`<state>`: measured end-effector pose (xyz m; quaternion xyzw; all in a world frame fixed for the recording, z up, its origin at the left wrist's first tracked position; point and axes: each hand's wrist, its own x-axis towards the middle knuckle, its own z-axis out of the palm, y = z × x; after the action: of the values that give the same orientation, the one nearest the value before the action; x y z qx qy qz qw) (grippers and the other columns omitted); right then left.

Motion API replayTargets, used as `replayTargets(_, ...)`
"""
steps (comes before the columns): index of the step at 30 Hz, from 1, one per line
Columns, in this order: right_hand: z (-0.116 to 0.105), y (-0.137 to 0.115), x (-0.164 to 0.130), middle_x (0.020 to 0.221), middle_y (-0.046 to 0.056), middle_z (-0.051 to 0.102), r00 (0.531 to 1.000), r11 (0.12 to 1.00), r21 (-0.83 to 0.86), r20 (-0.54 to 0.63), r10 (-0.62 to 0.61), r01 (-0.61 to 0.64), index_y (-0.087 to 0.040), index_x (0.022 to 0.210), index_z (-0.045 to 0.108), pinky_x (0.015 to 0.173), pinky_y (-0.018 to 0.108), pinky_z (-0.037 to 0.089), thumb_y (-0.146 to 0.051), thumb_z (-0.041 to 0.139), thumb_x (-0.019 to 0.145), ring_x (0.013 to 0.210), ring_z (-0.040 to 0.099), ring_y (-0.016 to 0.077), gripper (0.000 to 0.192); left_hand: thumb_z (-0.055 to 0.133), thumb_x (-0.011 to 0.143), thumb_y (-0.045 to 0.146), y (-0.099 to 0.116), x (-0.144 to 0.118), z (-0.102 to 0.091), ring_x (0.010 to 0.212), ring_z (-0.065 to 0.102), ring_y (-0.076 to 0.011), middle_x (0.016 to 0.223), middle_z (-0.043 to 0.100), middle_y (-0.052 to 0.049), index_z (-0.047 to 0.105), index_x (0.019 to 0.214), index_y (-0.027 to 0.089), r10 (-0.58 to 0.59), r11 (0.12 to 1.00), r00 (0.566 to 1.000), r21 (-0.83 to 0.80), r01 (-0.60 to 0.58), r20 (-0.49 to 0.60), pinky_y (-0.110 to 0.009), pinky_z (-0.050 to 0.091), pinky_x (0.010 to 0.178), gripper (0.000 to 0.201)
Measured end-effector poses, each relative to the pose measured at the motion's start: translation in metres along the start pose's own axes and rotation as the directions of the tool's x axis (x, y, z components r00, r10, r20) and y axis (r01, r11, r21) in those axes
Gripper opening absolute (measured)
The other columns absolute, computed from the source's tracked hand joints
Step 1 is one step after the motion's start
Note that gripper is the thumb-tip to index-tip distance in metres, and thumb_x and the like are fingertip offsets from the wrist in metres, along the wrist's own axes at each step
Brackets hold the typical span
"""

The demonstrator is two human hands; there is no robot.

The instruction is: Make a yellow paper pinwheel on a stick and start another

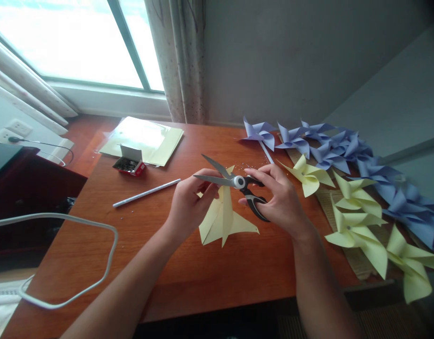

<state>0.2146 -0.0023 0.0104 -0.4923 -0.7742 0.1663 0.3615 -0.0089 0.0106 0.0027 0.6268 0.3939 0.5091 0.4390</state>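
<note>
My right hand [278,197] grips the black-and-grey handles of a pair of scissors [254,202], whose blades stand apart and point left. Pinched in my left hand [193,195] is a sheet of pale yellow paper [222,219], cut into flaps and partly folded, hanging above the table. The scissor blades cross in front of the paper's upper part and pass over my left fingers. A small hole shows near the tip of the paper's right flap. My left fingertips are partly hidden by the blades.
Finished purple pinwheels [328,153] and yellow pinwheels [358,230] lie along the right side. A patterned paper stick [146,193], an open red box of small metal pieces [129,165] and a stack of yellow sheets [142,141] lie left. A white cable [114,245] loops at the near left.
</note>
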Motion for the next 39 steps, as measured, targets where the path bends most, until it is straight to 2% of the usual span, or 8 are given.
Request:
replayTargets(15,-0.002,0.0051,-0.0013,0.11,0.008,0.057,1.0,1.0,0.003,0.016,-0.012,0.012,-0.028,0.135,0.061,0.093,0.042,0.058,-0.041,0.079,0.083,0.102,0.065,0.0252,0.056,0.06,0.092,0.017,-0.0035,-0.0007,-0.0015,0.067,0.066,-0.0123,0.087,0.072,-0.004,0.069,0.098,0.018,0.009,0.999,1.0,0.033,-0.009,-0.001,-0.024,0.055,0.061,0.01)
replayTargets(24,-0.0018,0.0051,-0.0009,0.112,0.008,0.058,1.0,1.0,-0.025,0.027,-0.015,0.016,-0.029,0.137,0.059,0.093,0.043,0.058,-0.043,0.079,0.083,0.102,0.066,0.026,0.059,0.061,0.092,0.021,-0.0021,-0.0002,-0.0019,0.064,0.064,-0.0133,0.083,0.071,-0.005,0.07,0.096,0.017,0.011,0.997,1.0,0.079,-0.011,-0.004,-0.025,0.053,0.059,0.011)
replayTargets(39,-0.0026,0.0011,0.0,0.111,0.008,0.058,0.999,1.0,0.0,0.04,0.002,-0.002,-0.028,0.135,0.06,0.091,0.041,0.058,-0.043,0.078,0.084,0.101,0.065,0.025,0.056,0.061,0.09,0.014,-0.0002,-0.0022,0.0001,0.06,0.06,-0.0111,0.076,0.069,-0.001,0.069,0.093,0.018,0.026,0.993,0.999,0.12,-0.02,-0.048,-0.024,0.049,0.059,0.01)
